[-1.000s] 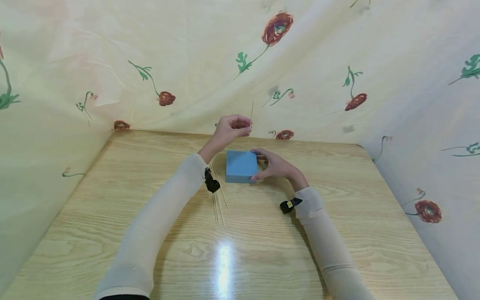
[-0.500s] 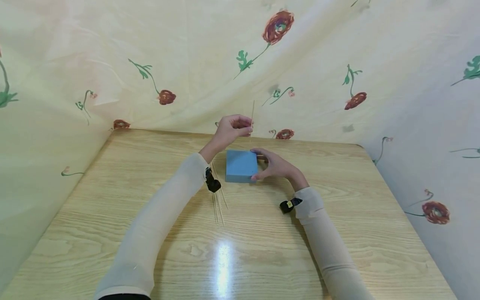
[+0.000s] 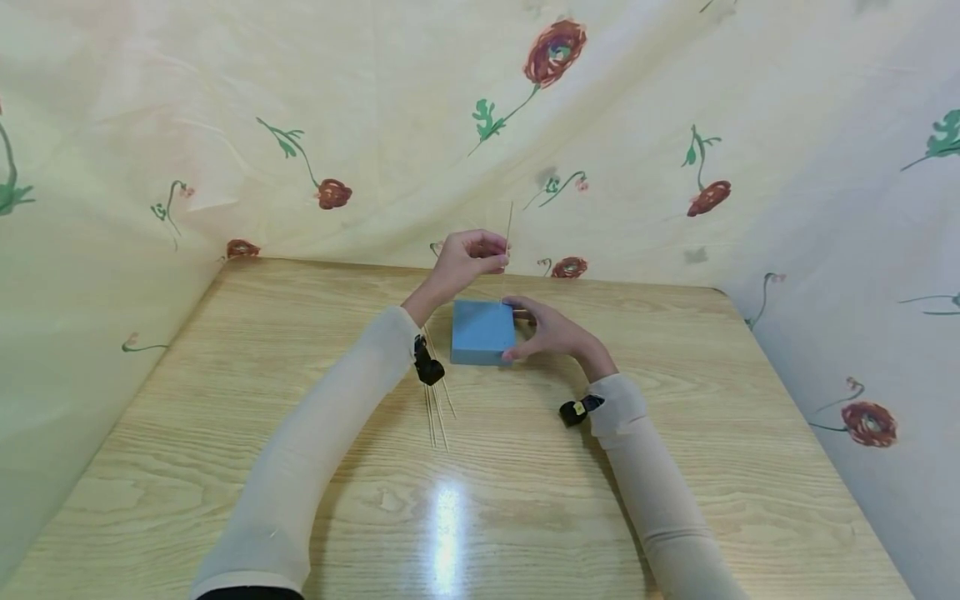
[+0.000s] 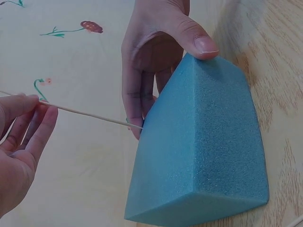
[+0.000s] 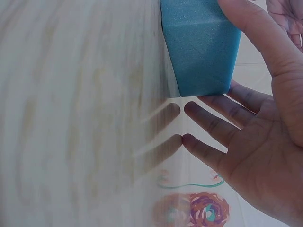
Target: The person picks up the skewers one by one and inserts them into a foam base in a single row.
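The fingers of the left hand [image 3: 463, 260] are closed in a pinch, thumb against fingertips, on a thin stick [image 3: 509, 223]. The stick stands nearly upright with a slight tilt; its lower end meets the top face of the blue foam block [image 3: 482, 327] near its far right corner. Depth of entry into the foam cannot be determined. The right hand [image 3: 555, 329] is spread part-way, its thumb on the near edge of the block and its forefinger at the far edge, holding it between them. Two other fingers extend away from the block, close to the bench [image 3: 750, 417]. The block rests flat on the bench. Loose sticks [image 3: 441, 419] lie on the bench to the left of the block, partly hidden beneath the left wrist. Behind the bench hangs a pale cloth [image 3: 420, 108] printed with red flowers
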The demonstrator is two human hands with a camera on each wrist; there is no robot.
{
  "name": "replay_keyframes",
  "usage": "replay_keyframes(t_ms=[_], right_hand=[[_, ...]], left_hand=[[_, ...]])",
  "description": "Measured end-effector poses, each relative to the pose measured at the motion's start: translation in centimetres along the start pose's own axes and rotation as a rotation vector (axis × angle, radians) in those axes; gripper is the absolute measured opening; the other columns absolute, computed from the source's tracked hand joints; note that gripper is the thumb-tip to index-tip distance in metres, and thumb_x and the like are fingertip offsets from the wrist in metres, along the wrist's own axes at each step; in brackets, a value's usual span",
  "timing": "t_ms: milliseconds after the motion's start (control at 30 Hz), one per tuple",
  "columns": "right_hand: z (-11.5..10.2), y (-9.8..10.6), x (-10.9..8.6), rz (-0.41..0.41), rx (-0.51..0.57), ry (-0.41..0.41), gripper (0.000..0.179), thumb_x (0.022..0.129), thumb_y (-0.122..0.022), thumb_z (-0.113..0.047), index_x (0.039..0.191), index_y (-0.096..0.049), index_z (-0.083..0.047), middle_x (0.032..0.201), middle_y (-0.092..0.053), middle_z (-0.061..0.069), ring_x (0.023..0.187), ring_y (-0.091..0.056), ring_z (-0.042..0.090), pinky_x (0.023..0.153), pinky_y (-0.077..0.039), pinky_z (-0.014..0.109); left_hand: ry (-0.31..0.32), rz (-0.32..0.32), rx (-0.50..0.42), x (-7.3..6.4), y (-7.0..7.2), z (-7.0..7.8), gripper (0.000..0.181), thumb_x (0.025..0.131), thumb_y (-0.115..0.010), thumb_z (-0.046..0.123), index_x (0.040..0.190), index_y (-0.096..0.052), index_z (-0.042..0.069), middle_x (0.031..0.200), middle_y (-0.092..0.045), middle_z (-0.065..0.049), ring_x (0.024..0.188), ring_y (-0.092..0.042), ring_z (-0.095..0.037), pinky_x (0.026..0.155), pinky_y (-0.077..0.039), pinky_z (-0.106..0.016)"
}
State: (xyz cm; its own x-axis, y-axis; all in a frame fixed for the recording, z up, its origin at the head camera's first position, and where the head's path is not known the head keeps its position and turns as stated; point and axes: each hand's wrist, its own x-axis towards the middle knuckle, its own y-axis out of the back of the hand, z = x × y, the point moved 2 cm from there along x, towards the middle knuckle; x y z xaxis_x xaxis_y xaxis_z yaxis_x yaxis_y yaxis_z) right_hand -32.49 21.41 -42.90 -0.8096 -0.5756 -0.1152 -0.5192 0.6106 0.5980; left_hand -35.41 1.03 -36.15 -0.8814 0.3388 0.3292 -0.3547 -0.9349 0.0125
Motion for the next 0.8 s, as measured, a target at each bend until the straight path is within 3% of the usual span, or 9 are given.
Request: replay_keyframes(t_ms=[167, 367, 800], right_hand=[[-0.05, -0.03, -0.03, -0.004, 0.001, 0.002, 0.1, 0.08, -0.089, -0.019, 0.159, -0.03, -0.006, 0.163, -0.034, 0.017, 0.149, -0.033, 0.044, 0.124, -0.026, 0.061], [-0.18, 0.0, -0.09, -0.006, 0.002, 0.001, 0.1, 0.08, -0.089, -0.02, 0.159, -0.029, -0.005, 0.164, -0.033, 0.016, 0.15, -0.032, 0.044, 0.124, -0.025, 0.061], [-0.07, 0.08, 0.14, -0.008, 0.007, 0.008, 0.101, 0.079, -0.089, -0.02, 0.159, -0.029, -0.004, 0.163, -0.034, 0.016, 0.149, -0.034, 0.043, 0.124, -0.027, 0.06]], left_hand=[[0.005, 0.003, 0.002, 0.06, 0.0, -0.11, 0.021, 0.094, -0.068, -0.004, 0.114, -0.067, -0.011, 0.097, -0.071, -0.012, 0.1, -0.067, -0.044, 0.091, -0.059, -0.053], [0.006, 0.011, 0.017, 0.11, -0.03, -0.13, 0.02, 0.094, -0.069, -0.003, 0.113, -0.068, -0.01, 0.098, -0.072, -0.012, 0.085, -0.07, -0.017, 0.081, -0.064, -0.032], [0.003, 0.022, 0.032, 0.26, -0.16, -0.04, 0.02, 0.094, -0.069, -0.003, 0.112, -0.068, -0.01, 0.101, -0.071, -0.02, 0.084, -0.07, -0.016, 0.081, -0.064, -0.032]])
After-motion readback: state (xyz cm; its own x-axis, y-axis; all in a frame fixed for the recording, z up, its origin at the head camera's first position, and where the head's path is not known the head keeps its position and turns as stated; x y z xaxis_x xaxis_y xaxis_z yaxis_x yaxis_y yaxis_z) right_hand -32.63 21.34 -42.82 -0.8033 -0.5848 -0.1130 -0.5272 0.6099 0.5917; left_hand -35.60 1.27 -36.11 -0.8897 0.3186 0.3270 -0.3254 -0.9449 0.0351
